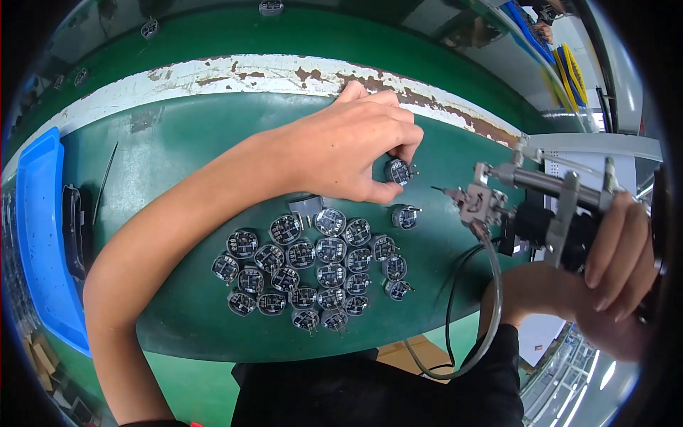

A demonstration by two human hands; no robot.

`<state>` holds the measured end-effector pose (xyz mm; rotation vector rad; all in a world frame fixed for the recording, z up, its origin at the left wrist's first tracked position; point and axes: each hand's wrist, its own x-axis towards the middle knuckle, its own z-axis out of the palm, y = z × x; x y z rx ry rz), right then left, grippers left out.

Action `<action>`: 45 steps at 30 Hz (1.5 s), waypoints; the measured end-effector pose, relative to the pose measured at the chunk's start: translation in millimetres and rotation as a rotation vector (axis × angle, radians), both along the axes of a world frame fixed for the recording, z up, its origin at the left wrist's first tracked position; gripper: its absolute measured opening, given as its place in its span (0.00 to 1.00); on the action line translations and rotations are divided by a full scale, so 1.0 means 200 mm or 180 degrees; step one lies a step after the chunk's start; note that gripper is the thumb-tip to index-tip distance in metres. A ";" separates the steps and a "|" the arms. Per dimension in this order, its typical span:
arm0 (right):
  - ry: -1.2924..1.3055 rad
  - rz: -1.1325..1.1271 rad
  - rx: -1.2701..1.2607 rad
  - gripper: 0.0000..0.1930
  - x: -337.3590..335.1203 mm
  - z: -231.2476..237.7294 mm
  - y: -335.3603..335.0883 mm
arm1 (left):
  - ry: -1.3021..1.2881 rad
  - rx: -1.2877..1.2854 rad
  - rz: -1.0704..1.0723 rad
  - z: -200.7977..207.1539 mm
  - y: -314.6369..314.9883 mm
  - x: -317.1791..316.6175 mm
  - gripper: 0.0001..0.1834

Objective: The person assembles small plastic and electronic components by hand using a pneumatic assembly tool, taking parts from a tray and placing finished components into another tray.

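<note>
Left of the needle (439, 190), a pinched plug (396, 172)

Its pins point right, toward the needle, a gap between. Left hand (348, 146) pinches it; right hand (620, 252), farther off, grips the gun (535, 222). Loose plugs (331, 249) cover the desk (434, 285) nearer the body.

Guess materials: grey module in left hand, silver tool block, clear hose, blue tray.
Grey module: likely matte plastic shell, evenly grey.
Tool block: probably shiny metal, bright highlights.
Clear hose: translucent, smoothly curved; flexible plastic or rubber, can't tell.
Blue tray: likely smooth plastic, uniformly coloured.
</note>
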<state>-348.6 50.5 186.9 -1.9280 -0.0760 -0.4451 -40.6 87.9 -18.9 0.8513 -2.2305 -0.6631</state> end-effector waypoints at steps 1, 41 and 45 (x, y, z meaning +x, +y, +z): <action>0.0042 0.0042 -0.0005 0.14 -0.05 0.02 -0.06 | -0.0029 -0.0031 0.0027 0.00 0.01 0.01 0.15; -0.1589 -0.1505 0.0451 0.18 0.51 -0.18 0.15 | -0.0127 0.0124 -0.0011 0.05 0.00 0.03 0.16; -0.1326 -0.1374 0.0337 0.18 0.37 -0.03 0.21 | -0.0078 -0.0089 -0.0121 0.05 -0.03 -0.05 0.15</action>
